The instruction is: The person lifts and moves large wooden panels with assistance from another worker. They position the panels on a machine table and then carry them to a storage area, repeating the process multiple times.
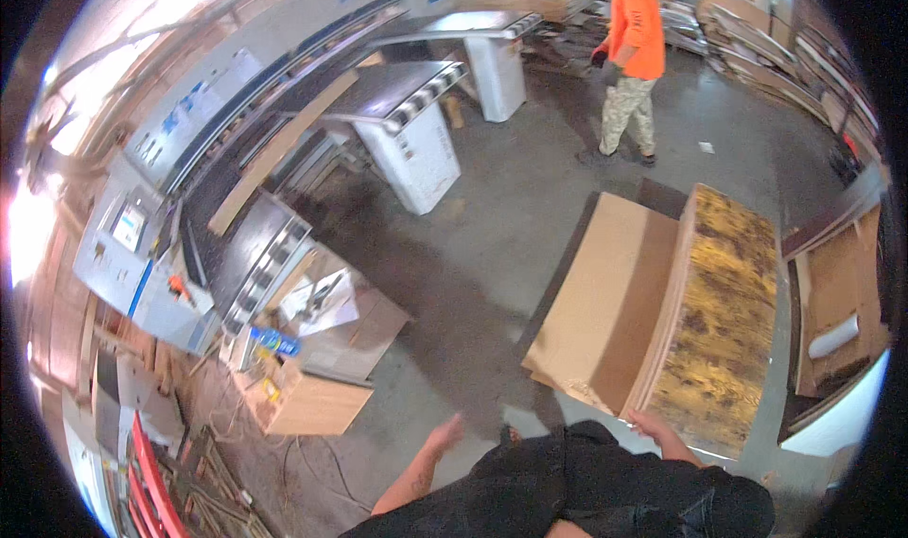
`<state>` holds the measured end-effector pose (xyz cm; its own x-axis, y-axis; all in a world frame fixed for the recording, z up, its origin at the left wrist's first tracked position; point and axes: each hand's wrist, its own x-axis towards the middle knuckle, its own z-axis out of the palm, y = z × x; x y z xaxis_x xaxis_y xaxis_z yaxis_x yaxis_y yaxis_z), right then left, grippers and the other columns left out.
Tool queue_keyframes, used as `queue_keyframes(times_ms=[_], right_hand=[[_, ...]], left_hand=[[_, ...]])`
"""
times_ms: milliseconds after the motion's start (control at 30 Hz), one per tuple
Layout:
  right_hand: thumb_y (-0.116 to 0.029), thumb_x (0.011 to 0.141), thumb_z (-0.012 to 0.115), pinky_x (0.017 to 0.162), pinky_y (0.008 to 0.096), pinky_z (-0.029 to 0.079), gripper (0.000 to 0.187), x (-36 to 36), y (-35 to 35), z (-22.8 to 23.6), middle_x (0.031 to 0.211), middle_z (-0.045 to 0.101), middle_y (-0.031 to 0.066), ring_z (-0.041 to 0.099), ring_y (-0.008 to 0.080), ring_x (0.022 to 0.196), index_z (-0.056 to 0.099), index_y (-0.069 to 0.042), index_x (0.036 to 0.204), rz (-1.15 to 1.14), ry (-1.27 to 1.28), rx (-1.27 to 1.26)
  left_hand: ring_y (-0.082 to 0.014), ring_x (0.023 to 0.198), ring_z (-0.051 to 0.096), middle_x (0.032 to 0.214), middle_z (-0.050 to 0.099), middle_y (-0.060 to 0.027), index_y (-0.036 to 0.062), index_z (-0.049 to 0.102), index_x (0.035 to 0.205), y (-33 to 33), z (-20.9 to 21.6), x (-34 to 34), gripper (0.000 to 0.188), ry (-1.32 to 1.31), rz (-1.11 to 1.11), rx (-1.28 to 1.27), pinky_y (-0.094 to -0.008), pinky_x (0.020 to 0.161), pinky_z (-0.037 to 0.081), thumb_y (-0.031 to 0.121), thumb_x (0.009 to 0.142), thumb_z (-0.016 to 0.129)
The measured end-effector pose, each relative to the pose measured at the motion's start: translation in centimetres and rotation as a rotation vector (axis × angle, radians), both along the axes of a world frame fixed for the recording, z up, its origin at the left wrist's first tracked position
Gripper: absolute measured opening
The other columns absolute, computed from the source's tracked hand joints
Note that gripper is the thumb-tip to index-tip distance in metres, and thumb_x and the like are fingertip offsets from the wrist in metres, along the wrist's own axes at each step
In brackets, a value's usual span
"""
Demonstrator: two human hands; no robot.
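My left hand (445, 434) hangs in front of my body over the grey floor, smeared by motion, so its fingers cannot be read; nothing shows in it. To the right, my right hand (654, 427) is at the near corner of a stack of boards (721, 316) with a mottled yellow-brown top. Its fingers look stretched and apart, with nothing visible in them; whether they touch the boards I cannot tell. Against the stack's left side lies a plain brown sheet (605, 292), partly in shadow.
A long panel machine (213, 112) with black-topped tables (407, 94) fills the left, a wooden strip (284, 150) lying along it. Nearer stands a cabinet (312, 401) with papers and a blue can (275, 340). A person in orange (636, 37) stands far off. Red bars (144, 472) lie lower left.
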<state>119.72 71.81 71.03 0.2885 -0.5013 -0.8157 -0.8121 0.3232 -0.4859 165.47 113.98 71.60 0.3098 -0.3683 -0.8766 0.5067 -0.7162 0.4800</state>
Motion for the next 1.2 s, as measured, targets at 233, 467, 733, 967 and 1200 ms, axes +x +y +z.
queue_keyframes(times_ms=[233, 467, 733, 967, 1200], right_hand=[[-0.064, 0.093, 0.065, 0.07, 0.0376, 0.051, 0.062, 17.8, -4.5, 0.7, 0.094, 0.073, 0.0088, 0.068, 0.0216, 0.076, 0.074, -0.004, 0.106, 0.108, -0.015, -0.084], [-0.059, 0.096, 0.064, 0.062, 0.0348, 0.051, 0.069, 41.1, -14.7, -5.1, 0.116, 0.07, 0.0121, 0.068, 0.0224, 0.083, 0.059, -0.003, 0.138, 0.089, 0.03, -0.017], [-0.051, 0.094, 0.073, 0.067, 0.0304, 0.052, 0.055, 87.7, -21.3, 4.7, 0.106, 0.071, 0.009, 0.065, 0.0169, 0.083, 0.067, -0.003, 0.121, 0.054, -0.435, 0.012], [-0.058, 0.094, 0.069, 0.071, 0.031, 0.049, 0.055, 126.2, -15.5, 18.9, 0.105, 0.07, 0.0062, 0.066, 0.0142, 0.085, 0.066, -0.008, 0.117, 0.593, -0.692, -0.008], [-0.069, 0.09, 0.066, 0.094, 0.0403, 0.05, 0.086, 152.2, -9.5, 23.7, 0.135, 0.062, 0.0148, 0.065, 0.0238, 0.107, 0.051, -0.004, 0.146, 0.778, -0.72, 0.105]], left_hand=[[-0.0236, 0.115, 0.065, 0.128, 0.069, -0.0093, 0.0085, 0.064, 0.138, -9.2, 9.1, 17.8, 0.065, -0.209, 0.157, -0.29, -0.0399, 0.1, 0.05, 0.061, 0.099, 0.059], [-0.0143, 0.112, 0.062, 0.122, 0.069, -0.0033, 0.0064, 0.06, 0.144, -14.0, 18.2, 44.1, 0.067, -0.594, 0.073, -0.414, -0.0321, 0.097, 0.049, 0.057, 0.101, 0.06], [-0.0191, 0.11, 0.068, 0.117, 0.075, -0.0087, 0.0069, 0.062, 0.137, -6.7, 14.1, 59.1, 0.062, -0.531, 0.252, -0.224, -0.0353, 0.093, 0.047, 0.058, 0.104, 0.049], [-0.0235, 0.109, 0.067, 0.122, 0.072, -0.0072, 0.0058, 0.061, 0.139, -8.0, -0.2, 51.9, 0.051, -0.15, 0.118, 0.053, -0.0421, 0.099, 0.051, 0.043, 0.104, 0.054], [-0.0234, 0.109, 0.068, 0.118, 0.074, -0.0088, 0.0075, 0.061, 0.138, -11.9, -4.3, 54.3, 0.054, -0.026, 0.517, 0.064, -0.0439, 0.094, 0.051, 0.048, 0.103, 0.054]])
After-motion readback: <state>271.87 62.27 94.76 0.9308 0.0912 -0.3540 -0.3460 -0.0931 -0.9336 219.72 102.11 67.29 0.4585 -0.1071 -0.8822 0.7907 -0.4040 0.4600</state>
